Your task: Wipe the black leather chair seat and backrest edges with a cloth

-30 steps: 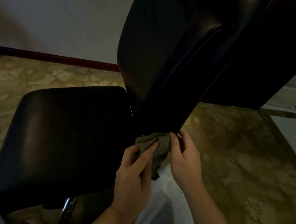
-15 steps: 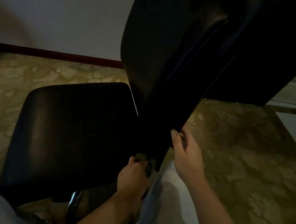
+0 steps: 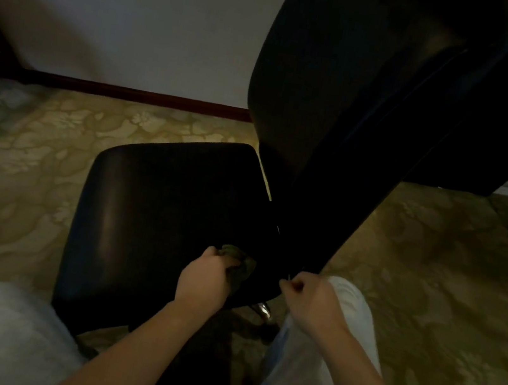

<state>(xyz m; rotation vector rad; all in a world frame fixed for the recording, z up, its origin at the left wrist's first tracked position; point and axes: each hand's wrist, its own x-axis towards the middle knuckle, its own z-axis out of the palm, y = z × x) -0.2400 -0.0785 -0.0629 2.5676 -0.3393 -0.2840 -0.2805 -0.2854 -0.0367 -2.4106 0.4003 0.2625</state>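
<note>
- The cloth [image 3: 240, 261], olive and bunched, is gripped in the left hand [image 3: 203, 281], whose fingers are curled round it.
- The cloth is pressed on the near rear corner of the seat [image 3: 160, 210], just beside the foot of the backrest [image 3: 326, 104].
- The right hand [image 3: 312, 299] is held with its fingers curled at the lower tip of the backrest's near edge. Whether that edge is pinched or only touched cannot be told in the dim light.
- The step in hand is judged to be the wiping of the seat's back corner and of the gap where seat and backrest meet.
- The cloth would be better spread flatter under the fingers, so that more of it is laid against the leather. As it is bunched, only a small patch is likely reached.
- A folded edge of the cloth should be pushed into the gap and drawn along it in one direction, not scrubbed to and fro.
- Even, moderate pressure is advised, since smooth leather is likely cleaned by gliding and may be streaked by hard rubbing.
- The backrest should be steadied by the right hand while the corner is worked, as the chair may rock or turn.
- The shiny metal part [image 3: 262, 308] below the seat should be kept clear of the cloth, so that nothing is snagged.
- The broad front of the seat is judged left to do.
- No brand, label or writing can be read on the seat, backrest or cloth. Only a floral pattern is shown on the carpet [image 3: 37, 141].
</note>
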